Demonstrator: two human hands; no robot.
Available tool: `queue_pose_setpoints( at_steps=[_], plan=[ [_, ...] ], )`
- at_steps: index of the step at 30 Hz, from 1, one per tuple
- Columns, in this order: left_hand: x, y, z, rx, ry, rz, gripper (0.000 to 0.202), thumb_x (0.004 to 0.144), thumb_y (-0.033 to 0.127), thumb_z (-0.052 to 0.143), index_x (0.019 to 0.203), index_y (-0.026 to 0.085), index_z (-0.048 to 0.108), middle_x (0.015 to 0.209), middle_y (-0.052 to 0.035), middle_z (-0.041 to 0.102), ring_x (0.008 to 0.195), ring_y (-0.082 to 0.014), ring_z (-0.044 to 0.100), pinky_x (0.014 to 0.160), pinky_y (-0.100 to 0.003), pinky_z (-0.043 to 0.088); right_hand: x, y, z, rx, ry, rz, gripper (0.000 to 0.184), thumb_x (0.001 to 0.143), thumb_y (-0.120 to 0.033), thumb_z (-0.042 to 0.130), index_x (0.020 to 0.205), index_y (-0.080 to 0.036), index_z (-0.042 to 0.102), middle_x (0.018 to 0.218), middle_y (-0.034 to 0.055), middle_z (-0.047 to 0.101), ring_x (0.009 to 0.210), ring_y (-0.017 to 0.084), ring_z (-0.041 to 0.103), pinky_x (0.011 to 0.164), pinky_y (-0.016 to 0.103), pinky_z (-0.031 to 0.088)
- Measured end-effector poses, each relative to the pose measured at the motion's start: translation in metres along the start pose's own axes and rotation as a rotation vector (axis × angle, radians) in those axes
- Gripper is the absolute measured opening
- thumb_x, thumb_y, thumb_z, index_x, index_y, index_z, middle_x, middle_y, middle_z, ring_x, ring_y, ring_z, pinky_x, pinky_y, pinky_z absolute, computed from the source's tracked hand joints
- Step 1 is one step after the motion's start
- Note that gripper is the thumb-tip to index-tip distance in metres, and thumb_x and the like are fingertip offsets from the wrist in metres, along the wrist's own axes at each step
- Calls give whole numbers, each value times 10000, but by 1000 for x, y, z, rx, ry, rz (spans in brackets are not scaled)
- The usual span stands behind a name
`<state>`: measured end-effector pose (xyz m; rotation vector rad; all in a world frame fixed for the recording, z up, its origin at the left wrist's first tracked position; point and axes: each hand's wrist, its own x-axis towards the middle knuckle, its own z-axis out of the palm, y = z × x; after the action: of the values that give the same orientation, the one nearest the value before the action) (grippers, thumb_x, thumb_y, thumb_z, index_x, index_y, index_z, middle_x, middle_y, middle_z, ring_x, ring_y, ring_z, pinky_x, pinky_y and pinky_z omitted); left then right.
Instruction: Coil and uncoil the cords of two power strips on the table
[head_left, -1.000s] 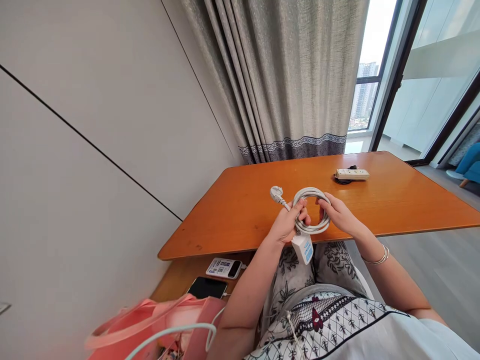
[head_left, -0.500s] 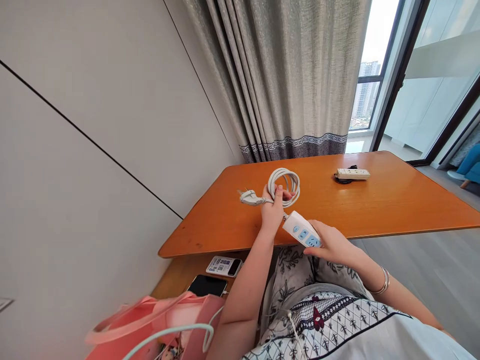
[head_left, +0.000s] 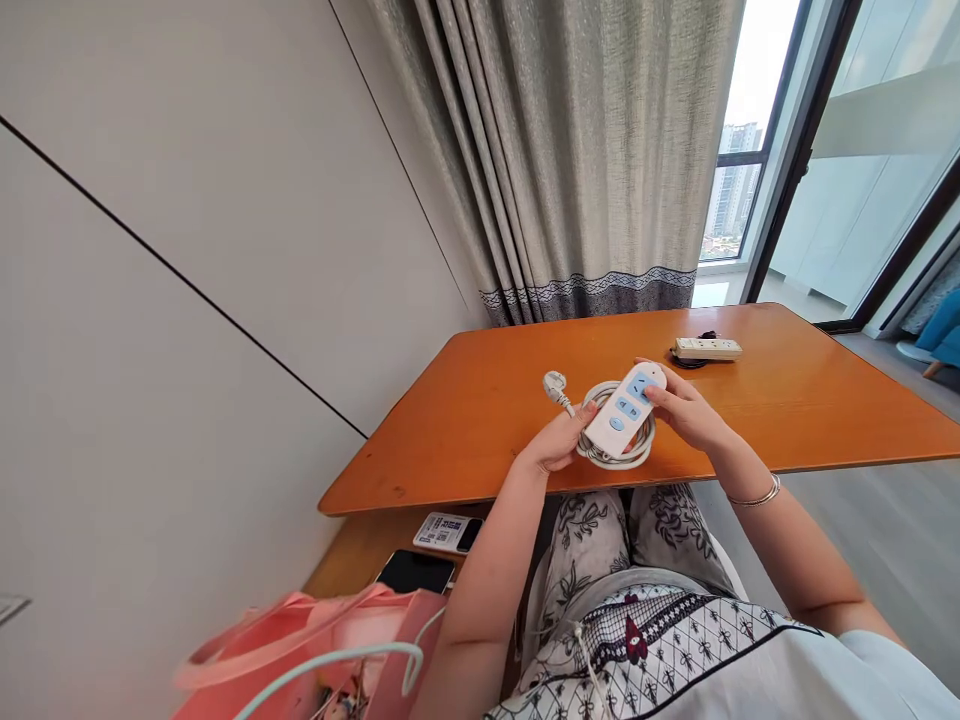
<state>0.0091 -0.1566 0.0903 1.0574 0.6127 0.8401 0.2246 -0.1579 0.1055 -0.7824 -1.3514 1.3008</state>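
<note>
A white power strip (head_left: 624, 410) with pale blue socket panels lies across its own coiled white cord (head_left: 640, 450), tilted with its far end to the right. My left hand (head_left: 559, 440) grips the coil and the strip's near end, thumb on top. Around the strip's far end my right hand (head_left: 684, 405) is closed, its fingers on the socket face. The white plug (head_left: 555, 385) sticks out to the left, beyond my left hand. All of this is over the near edge of the orange-brown wooden table (head_left: 450, 420).
A second, cream power strip (head_left: 707, 349) with a black cord rests at the table's back right. On a lower surface at left are a black phone (head_left: 415, 572) and a white device with a dark panel (head_left: 448, 533). A pink bag (head_left: 300, 640) stands nearest me.
The power strip has swung up and now lies over the coiled cord. My right hand has moved up with it; my left hand and the coil have come lower and nearer.
</note>
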Motion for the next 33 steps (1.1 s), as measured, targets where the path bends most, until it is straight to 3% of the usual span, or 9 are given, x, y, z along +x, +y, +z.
queue_pose_setpoints(
  at_steps=[5,7,12,15,20,24,27,33],
  plan=[
    [5,-5,-14,47,-53,-74,503,692,580,815,986,177,748,813,-88,770,725,-213,730,660,-285,570,-9,13,-3,177,-192,278,482,673,-404,849,1067,-189,674,1003,52,734,860,171,683,751,293,579],
    [11,-8,-17,61,-26,-76,467,661,554,847,922,175,761,813,-82,772,720,-200,724,663,-270,568,-11,19,-4,199,-181,311,442,636,-359,869,986,-159,687,935,63,746,808,171,689,728,288,575],
    [29,-23,-18,-61,165,-50,524,654,614,826,892,153,755,876,-110,778,817,-220,730,714,-283,578,-12,43,-1,311,103,248,350,630,-338,866,859,-160,670,785,37,742,674,152,676,634,256,556],
    [30,-35,-12,-191,174,33,572,673,621,811,999,159,727,1022,-123,767,943,-245,719,807,-331,580,-13,54,1,413,250,193,363,644,-325,855,923,-178,674,849,54,768,738,197,718,664,297,592],
    [27,-53,7,-196,195,204,637,615,223,901,1187,215,621,1204,-59,708,1094,-212,654,942,-336,520,-16,64,0,522,407,127,378,668,-304,837,995,-208,673,952,46,788,833,233,749,710,330,625],
    [30,-61,16,-163,282,200,591,608,47,759,1153,206,596,1022,-18,718,887,-153,657,836,-287,511,-22,69,1,555,395,114,399,676,-309,834,1033,-214,684,996,55,790,896,251,753,758,350,631],
    [31,-63,17,-185,302,174,580,602,32,636,1150,210,569,870,15,686,661,-104,591,706,-258,483,-27,73,1,538,359,86,403,691,-317,826,1051,-204,685,1028,73,787,948,265,748,789,358,627],
    [30,-63,14,-255,248,186,423,613,92,522,1023,180,579,616,40,540,528,-108,497,633,-269,467,-30,78,-7,548,330,127,382,722,-300,784,1075,-201,678,1050,72,783,998,276,740,821,375,621]
  ],
)
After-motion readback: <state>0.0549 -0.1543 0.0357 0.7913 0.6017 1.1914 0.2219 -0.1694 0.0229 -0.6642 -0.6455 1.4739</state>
